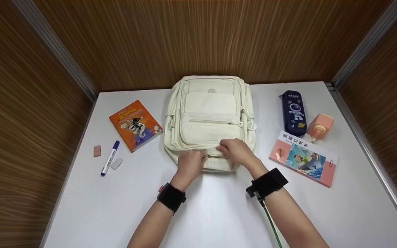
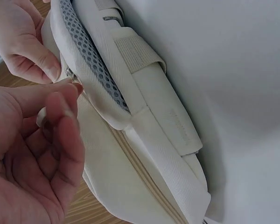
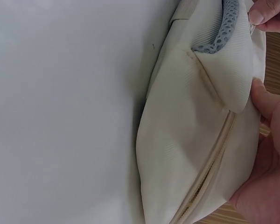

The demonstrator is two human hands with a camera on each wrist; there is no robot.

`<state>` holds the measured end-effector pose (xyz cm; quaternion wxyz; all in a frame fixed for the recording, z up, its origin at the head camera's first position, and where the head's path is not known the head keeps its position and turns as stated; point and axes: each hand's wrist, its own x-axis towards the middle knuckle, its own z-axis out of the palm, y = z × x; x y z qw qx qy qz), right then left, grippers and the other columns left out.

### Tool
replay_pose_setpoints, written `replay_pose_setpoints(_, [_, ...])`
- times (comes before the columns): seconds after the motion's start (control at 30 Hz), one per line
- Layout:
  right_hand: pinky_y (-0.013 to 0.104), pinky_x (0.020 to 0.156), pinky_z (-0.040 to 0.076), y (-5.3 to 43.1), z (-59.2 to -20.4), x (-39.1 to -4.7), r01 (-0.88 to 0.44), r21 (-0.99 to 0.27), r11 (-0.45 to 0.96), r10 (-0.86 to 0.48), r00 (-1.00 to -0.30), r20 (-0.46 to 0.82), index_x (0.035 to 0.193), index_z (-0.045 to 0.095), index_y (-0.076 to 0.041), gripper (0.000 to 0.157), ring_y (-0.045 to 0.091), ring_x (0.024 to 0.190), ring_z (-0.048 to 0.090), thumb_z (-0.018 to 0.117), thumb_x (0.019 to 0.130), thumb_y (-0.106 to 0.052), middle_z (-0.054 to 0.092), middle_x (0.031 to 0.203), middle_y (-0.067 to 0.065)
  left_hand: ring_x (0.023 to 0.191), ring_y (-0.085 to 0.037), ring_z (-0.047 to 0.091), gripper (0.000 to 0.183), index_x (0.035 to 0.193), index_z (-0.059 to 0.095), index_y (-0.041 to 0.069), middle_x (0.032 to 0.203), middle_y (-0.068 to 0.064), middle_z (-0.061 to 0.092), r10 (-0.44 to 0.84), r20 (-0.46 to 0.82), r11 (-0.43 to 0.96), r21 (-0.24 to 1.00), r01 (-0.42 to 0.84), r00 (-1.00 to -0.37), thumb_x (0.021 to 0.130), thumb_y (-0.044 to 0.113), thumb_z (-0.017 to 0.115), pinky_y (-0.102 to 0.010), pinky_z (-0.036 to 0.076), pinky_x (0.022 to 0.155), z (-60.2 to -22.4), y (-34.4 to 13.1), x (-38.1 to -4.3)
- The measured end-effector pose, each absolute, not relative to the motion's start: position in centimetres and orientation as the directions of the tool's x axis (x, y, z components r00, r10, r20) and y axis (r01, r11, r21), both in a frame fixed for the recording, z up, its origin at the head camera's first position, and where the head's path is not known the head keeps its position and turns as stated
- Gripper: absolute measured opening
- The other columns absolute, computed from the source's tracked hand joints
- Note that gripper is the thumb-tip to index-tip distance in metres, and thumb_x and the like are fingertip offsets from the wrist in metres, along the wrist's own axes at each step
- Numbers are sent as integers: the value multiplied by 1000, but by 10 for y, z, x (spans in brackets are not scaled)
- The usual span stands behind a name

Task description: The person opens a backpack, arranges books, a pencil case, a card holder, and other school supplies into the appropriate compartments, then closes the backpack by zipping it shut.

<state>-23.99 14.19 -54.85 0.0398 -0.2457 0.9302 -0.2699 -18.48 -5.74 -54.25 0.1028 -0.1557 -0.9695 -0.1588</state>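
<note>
A cream backpack (image 1: 210, 103) lies flat at the middle of the table, front side up. At its near end my left hand (image 1: 190, 163) pinches a zipper pull (image 2: 71, 74) between thumb and forefinger. Beside it, my right hand (image 1: 237, 150) grips the backpack's fabric; in the right wrist view its thumb (image 3: 261, 93) presses the cloth near the zipper (image 3: 210, 168), with the other fingers partly hidden behind the bag. Grey mesh padding (image 2: 91, 51) shows along a strap in the left wrist view.
An orange book (image 1: 136, 125), a pink eraser (image 1: 97, 151), a blue-capped marker (image 1: 110, 158) and a white eraser (image 1: 116, 163) lie left. To the right are a dark blue pencil case (image 1: 294, 113), a peach bottle (image 1: 321, 125) and a pink-and-white book (image 1: 303, 158). Wood-grain panels (image 1: 198, 41) enclose the table.
</note>
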Motion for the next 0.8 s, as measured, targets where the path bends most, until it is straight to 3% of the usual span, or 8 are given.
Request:
replay_pose_setpoints(0.27, [45, 72, 50, 149, -551, -240, -454, -557, 696, -501, -862, 76, 99, 71, -5, 22, 24, 76, 64, 60, 99, -24, 69, 86, 5, 63, -27, 66, 10, 76, 76, 17, 73, -3, 71, 272, 235, 891, 304, 337, -933, 85, 22, 76, -42, 50, 52, -543, -67, -185])
replay_pose_setpoints(0.63, [48, 83, 51, 153, -552, -240, -462, -569, 680, -511, -855, 84, 106, 71, -2, 25, 33, 92, 68, 62, 98, -24, 71, 98, 13, 63, -24, 65, 11, 72, 76, 14, 71, -3, 69, 242, 233, 862, 395, 319, -942, 83, 14, 77, -41, 50, 52, -545, -91, -189])
replay_pose_setpoints(0.8, [49, 88, 50, 156, -552, -238, -461, -573, 678, -514, -854, 79, 112, 70, 0, 29, 36, 99, 66, 62, 98, -24, 71, 106, 15, 60, -20, 61, 15, 71, 76, 13, 69, -1, 68, 211, 189, 863, 425, 273, -959, 81, 3, 73, -39, 48, 51, -544, -106, -190])
